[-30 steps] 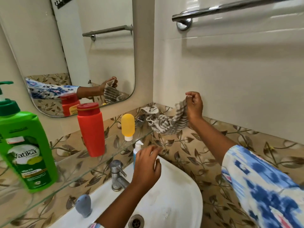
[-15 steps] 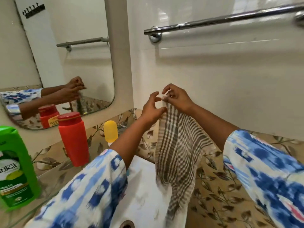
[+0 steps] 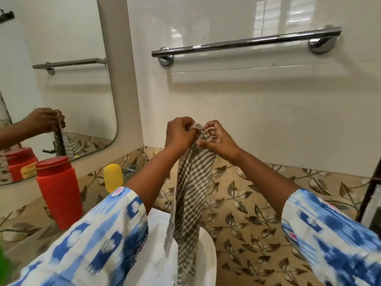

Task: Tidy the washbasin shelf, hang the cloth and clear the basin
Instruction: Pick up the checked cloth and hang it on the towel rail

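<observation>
Cloth-hanging step: checked cloth (image 3: pixel 191 188) being pinched at top edge by both closed hands, left hand (image 3: pixel 179 134), right hand (image 3: pixel 216 139); spreading, then draping over towel rail (image 3: pixel 245 43) being called for next.

A second ago only the right hand (image 3: pixel 216 139) held the checked cloth (image 3: pixel 190 186), bunched at the shelf corner, while the left hand (image 3: pixel 180 134) hovered low over the basin (image 3: pixel 208 250). Now both hands pinch the cloth's top edge at frame centre and it hangs long. The towel rail (image 3: pixel 245 43) now shows whole at upper right
</observation>
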A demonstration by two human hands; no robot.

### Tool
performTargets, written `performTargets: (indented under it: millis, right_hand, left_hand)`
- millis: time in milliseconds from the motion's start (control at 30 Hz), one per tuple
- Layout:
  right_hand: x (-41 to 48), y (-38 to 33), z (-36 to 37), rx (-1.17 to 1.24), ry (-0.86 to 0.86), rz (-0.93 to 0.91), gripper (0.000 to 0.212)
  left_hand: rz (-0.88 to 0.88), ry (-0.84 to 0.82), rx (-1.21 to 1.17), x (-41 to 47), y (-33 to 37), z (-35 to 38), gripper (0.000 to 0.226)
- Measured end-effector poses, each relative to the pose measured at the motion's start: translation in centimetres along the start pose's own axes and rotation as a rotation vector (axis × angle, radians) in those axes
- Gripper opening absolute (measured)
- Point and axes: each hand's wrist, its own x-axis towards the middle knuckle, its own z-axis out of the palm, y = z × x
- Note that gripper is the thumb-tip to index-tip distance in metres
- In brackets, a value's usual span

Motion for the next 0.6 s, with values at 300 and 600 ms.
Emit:
performTargets:
  millis: [300,600]
  right_hand:
    - [-3.5,2.6,-1.4,-0.554,-0.202,0.307,0.039]
    - [0.5,-1.2,-5.7,-0.21,0.109,0.427,0.033]
  left_hand:
    - [0.207,0.194,0.005,3.7,5.7,-4.6,0.018]
    - [0.064,0.358,0.019,7.9,3.5,-8.0,0.013]
